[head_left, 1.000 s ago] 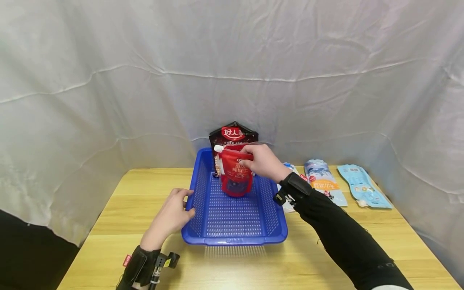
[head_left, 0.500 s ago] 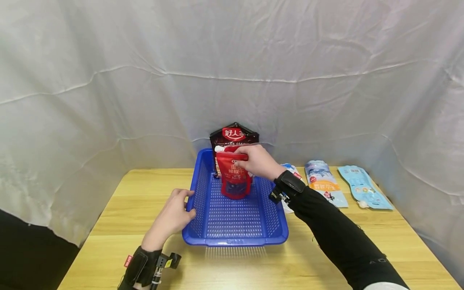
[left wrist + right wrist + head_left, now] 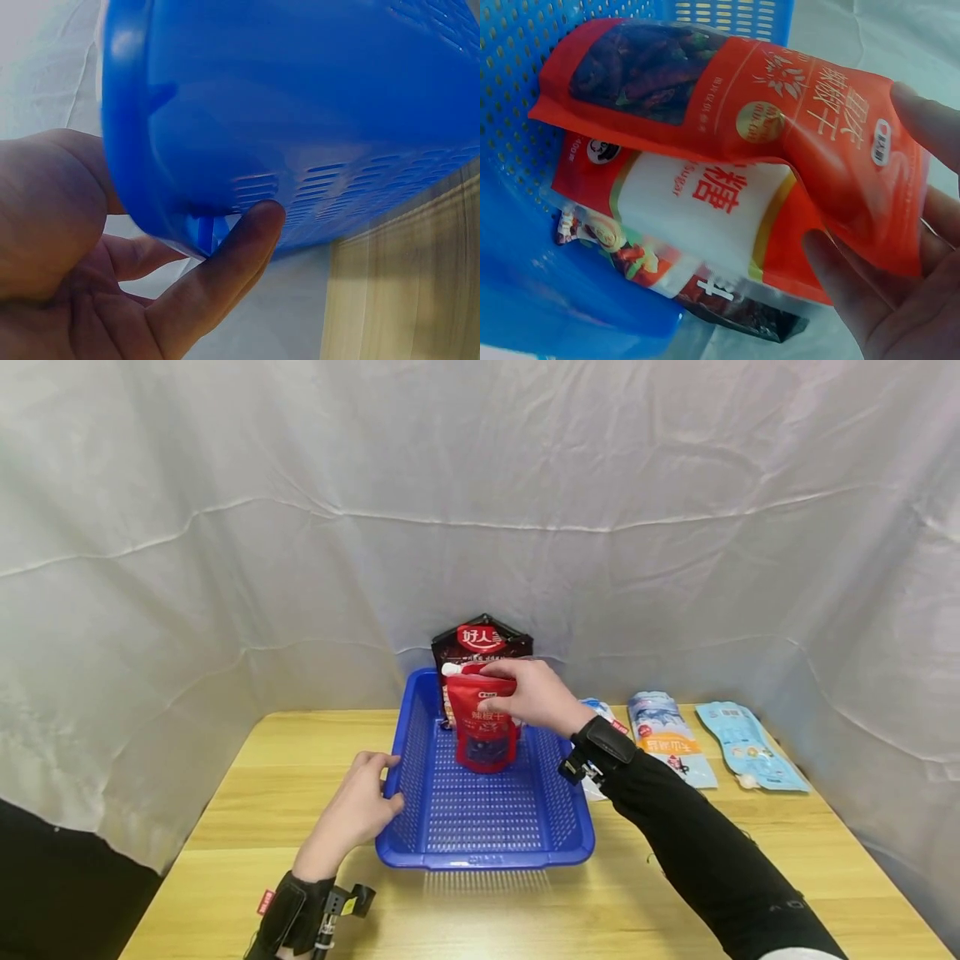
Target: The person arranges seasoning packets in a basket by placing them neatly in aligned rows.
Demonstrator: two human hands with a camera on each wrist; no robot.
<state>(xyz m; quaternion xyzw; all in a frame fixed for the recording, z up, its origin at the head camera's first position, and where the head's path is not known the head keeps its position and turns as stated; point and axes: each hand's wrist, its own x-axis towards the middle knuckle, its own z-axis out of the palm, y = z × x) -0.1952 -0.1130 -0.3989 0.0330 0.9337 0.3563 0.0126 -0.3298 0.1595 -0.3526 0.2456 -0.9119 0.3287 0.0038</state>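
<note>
My right hand (image 3: 536, 693) pinches the top of a red pouch of dried chilies (image 3: 486, 727), held upright inside the blue basket (image 3: 483, 860). Dark chilies show through the pouch's clear window in the right wrist view. Just behind it stands a red and white sugar bag (image 3: 682, 195) with a white cap (image 3: 451, 669). A black and red seasoning packet (image 3: 482, 639) leans at the basket's back end. On the left, my left hand (image 3: 360, 802) grips the basket's side rim, its fingers curled over the edge. The left wrist view shows a finger (image 3: 225, 270) against the basket's perforated wall.
Right of the basket, a blue and white pouch with an orange band (image 3: 670, 739) and a light blue spouted pouch (image 3: 752, 746) lie on the wooden table (image 3: 315, 735). Another white and blue packet (image 3: 596, 789) is partly hidden by my right wrist. A pale curtain (image 3: 480, 527) encloses the table.
My right hand has moved the chili pouch slightly left and down within the basket, and its front has turned a little. My left hand stays on the rim.
</note>
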